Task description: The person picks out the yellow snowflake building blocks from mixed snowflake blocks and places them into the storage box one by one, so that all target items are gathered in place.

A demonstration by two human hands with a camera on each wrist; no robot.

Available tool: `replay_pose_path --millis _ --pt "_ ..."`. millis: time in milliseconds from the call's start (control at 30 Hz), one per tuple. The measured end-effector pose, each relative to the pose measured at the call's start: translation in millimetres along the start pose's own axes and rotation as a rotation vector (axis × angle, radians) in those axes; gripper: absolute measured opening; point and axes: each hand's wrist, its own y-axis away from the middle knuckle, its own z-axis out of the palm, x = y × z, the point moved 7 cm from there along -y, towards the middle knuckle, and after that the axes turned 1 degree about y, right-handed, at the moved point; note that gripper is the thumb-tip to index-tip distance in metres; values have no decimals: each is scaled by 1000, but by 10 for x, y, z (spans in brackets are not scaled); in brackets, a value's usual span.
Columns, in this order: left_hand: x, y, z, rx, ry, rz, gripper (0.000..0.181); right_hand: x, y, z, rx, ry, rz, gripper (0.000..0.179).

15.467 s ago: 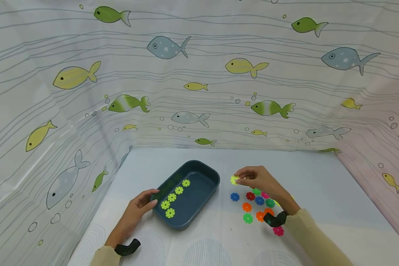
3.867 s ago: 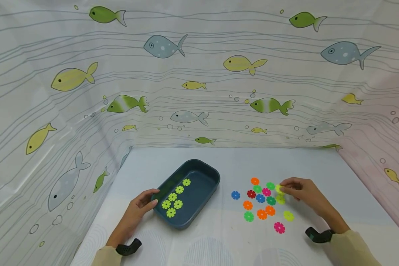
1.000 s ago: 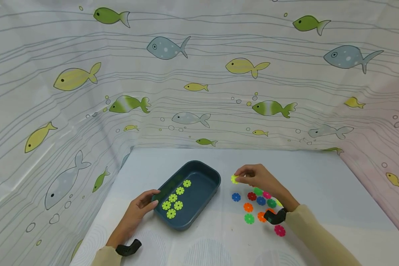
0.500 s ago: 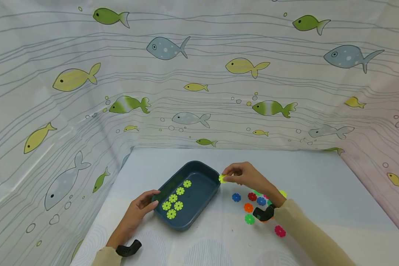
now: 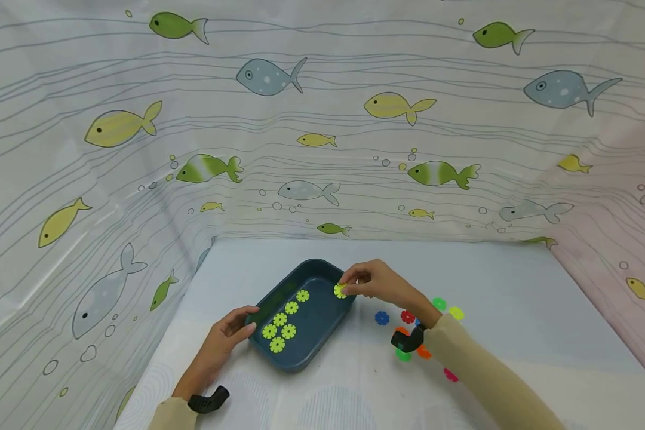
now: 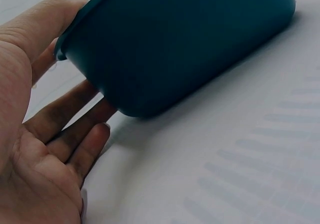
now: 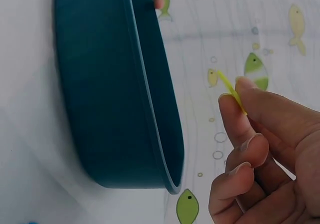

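Note:
A dark blue-green plastic tub [image 5: 319,319] stands at an angle on the table. My left hand [image 5: 223,339] grips its near left corner; in the left wrist view, the thumb lies over the tub's rim [image 6: 70,39] and the fingers reach against the wall from below. Above the tub's right rim, my right hand [image 5: 376,283] pinches a yellow-green notched plastic disc [image 5: 339,291] between thumb and forefinger. The right wrist view shows this disc [image 7: 231,92] edge-on, apart from the tub. Several matching discs [image 5: 277,344] lie on the tub floor towards its left side.
Right of the tub lie loose notched discs, among them a blue disc [image 5: 382,318], a red disc [image 5: 407,316], a yellow disc [image 5: 456,313] and a pink disc [image 5: 451,375]. My right forearm hides part of them. A fish-patterned sheet [image 5: 349,149] hangs around the table.
My right hand picked a yellow disc from the pile's right side and carried it left over the tub. The tub gained one disc since the earliest frame. My left hand stayed put.

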Motion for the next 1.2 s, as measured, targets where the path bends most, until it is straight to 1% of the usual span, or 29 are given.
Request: replay_pose_path --millis 233,467,700,833,967,1200 --pt "0 -1 0 10 7 -16 46 20 -148 101 -72 -42 -14 18" --pt "-7 -5 -5 12 19 -24 47 -39 -287 217 -144 -74 -27 14" --pt "-22 -10 -10 15 -1 -38 47 -71 -407 356 -221 -46 -18 14" --pt "-19 -9 -14 17 5 -28 47 -86 -476 425 -267 -23 -12 13" --pt "-11 -3 -11 16 4 -19 46 -100 -537 481 -289 -10 -1 15" --pt "-23 -6 -6 21 8 -31 46 -104 -621 602 -343 0 26 14"
